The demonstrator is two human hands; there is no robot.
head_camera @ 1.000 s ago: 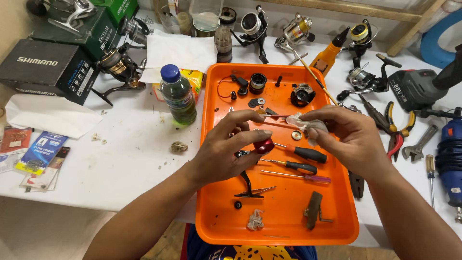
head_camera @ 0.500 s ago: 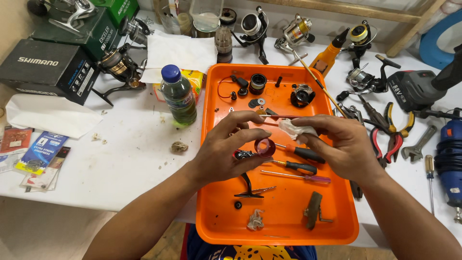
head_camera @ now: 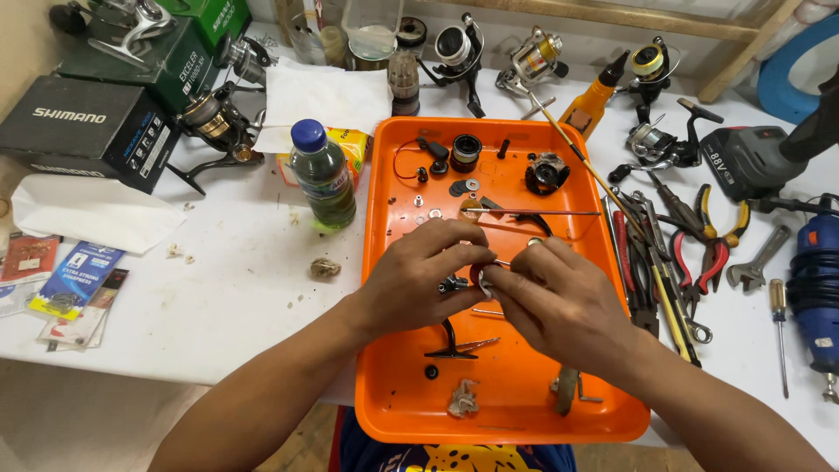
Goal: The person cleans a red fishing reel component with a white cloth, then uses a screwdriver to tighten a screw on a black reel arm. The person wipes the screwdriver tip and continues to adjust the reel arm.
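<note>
Over the middle of an orange tray (head_camera: 524, 411) my two hands meet. My left hand (head_camera: 419, 280) pinches a small dark fishing-reel part with a red ring (head_camera: 461, 280). My right hand (head_camera: 551, 301) presses a small white cloth against that part, fingertips touching the left hand's. Under and around the hands lie loose reel parts: a black handle arm (head_camera: 450, 343), a spool (head_camera: 466, 151), a reel body (head_camera: 546, 172), washers and a thin metal rod (head_camera: 533, 211). The screwdrivers on the tray are mostly hidden by my right hand.
A green bottle with a blue cap (head_camera: 322, 175) stands left of the tray. Boxes (head_camera: 83, 131) and several reels sit at the back. Pliers (head_camera: 717, 236), a wrench (head_camera: 756, 262), a screwdriver (head_camera: 778, 332) and a blue power tool (head_camera: 817, 288) lie to the right. Packets (head_camera: 65, 293) lie far left.
Both hands have come closer together and a little lower over the tray. The right hand now covers the screwdrivers and holds the cloth against the part.
</note>
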